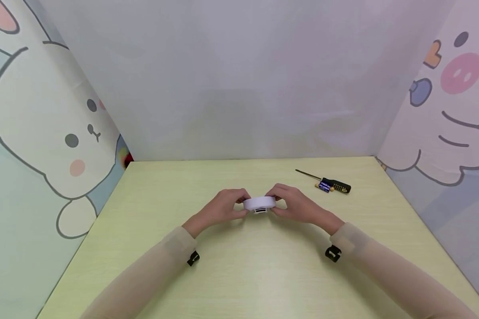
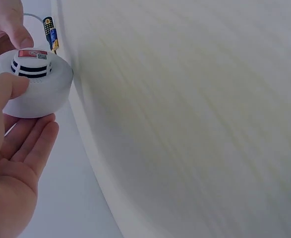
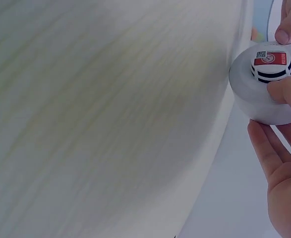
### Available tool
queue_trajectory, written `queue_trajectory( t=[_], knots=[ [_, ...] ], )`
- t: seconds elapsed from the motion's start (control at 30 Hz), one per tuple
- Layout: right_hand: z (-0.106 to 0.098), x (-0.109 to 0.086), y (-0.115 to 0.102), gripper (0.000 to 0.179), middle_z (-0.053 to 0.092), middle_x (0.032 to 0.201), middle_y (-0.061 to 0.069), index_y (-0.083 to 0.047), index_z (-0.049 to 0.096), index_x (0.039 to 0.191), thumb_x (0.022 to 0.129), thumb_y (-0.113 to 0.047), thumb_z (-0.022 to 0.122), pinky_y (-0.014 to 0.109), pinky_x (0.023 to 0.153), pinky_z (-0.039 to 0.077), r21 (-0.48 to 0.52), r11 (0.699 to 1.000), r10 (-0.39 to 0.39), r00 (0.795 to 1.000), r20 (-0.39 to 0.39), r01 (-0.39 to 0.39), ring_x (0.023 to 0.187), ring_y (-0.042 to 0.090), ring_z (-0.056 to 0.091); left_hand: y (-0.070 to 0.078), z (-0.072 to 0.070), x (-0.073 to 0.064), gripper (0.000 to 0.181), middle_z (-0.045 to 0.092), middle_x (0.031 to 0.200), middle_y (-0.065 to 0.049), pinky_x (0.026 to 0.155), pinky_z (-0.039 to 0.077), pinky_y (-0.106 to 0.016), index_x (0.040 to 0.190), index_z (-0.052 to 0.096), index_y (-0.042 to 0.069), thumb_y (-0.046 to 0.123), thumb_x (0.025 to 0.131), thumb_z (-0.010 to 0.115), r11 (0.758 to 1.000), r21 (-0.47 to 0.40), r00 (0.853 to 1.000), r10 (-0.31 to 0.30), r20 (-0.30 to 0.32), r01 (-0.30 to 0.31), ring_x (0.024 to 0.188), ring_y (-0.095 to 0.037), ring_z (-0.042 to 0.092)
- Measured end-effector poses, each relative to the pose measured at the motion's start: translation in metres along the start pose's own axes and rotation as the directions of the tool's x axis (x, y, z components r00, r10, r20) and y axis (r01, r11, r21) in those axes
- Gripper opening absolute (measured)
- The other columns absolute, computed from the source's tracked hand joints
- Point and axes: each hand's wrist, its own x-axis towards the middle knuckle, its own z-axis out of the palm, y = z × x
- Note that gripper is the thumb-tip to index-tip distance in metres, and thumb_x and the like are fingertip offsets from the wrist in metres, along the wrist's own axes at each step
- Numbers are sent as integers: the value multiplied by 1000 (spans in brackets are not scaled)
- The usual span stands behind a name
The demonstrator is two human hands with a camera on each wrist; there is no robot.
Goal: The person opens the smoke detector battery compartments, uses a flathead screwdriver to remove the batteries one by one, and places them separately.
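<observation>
Both hands hold a round white smoke detector (image 1: 259,203) between them near the middle of the table. My left hand (image 1: 221,207) grips its left side, with the thumb on the face and the fingers behind the rim. The right hand (image 1: 297,204) pinches the opposite side in the same way. In the left wrist view the detector (image 2: 41,99) shows a raised dome with dark slots and a red label on top. The right wrist view shows the same label on the detector (image 3: 247,91), with the right thumb next to the slots.
A black screwdriver (image 1: 337,185) with a long thin shaft lies at the back right of the light wooden table (image 1: 175,177). Blue and gold batteries (image 1: 323,186) lie against its handle. Behind rises a pale backdrop (image 1: 231,79), with cartoon-printed panels (image 1: 44,133) at both sides.
</observation>
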Motion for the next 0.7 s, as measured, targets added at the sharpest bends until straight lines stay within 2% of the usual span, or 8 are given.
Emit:
queue_trajectory(
  t=[0.13,0.3,0.43,0.57,0.7],
  knots=[
    [0,-1,0,32,68,111,0,-9,69,117,90,-1,83,26,88,61,46,999,23,1000,-18,-22,102,13,71,0,0,-1,25,75,115,3,95,60,-32,118,69,14,17,96,81,997,-70,999,-40,-13,39,106,-14,73],
    [-3,2,-3,37,71,112,2,-6,70,124,90,-2,84,28,86,62,111,992,70,996,-57,-63,101,15,73,0,-3,0,29,75,118,1,97,60,-35,123,69,13,20,98,80,981,-167,992,-111,-53,101,108,-13,73],
    [-7,7,-7,40,72,115,5,-4,69,129,91,-3,83,31,85,63,123,987,114,989,-95,-102,99,17,75,1,-6,0,29,75,117,-1,98,60,-39,125,69,11,18,99,79,969,-225,986,-126,-108,99,107,-15,73],
    [-9,13,-10,42,73,119,8,-4,68,133,93,-4,82,36,84,64,146,978,168,978,-123,-149,98,19,75,2,-7,0,30,75,116,-2,96,60,-38,127,68,10,17,99,78,958,-270,975,-148,-166,100,105,-16,74],
    [-10,17,-12,44,72,123,7,-6,67,137,95,-7,80,31,86,63,180,962,229,966,-119,-205,100,18,74,4,-8,-2,35,75,115,-2,95,60,-33,132,65,11,18,100,77,943,-311,960,-189,-209,118,104,-15,73]
  ],
)
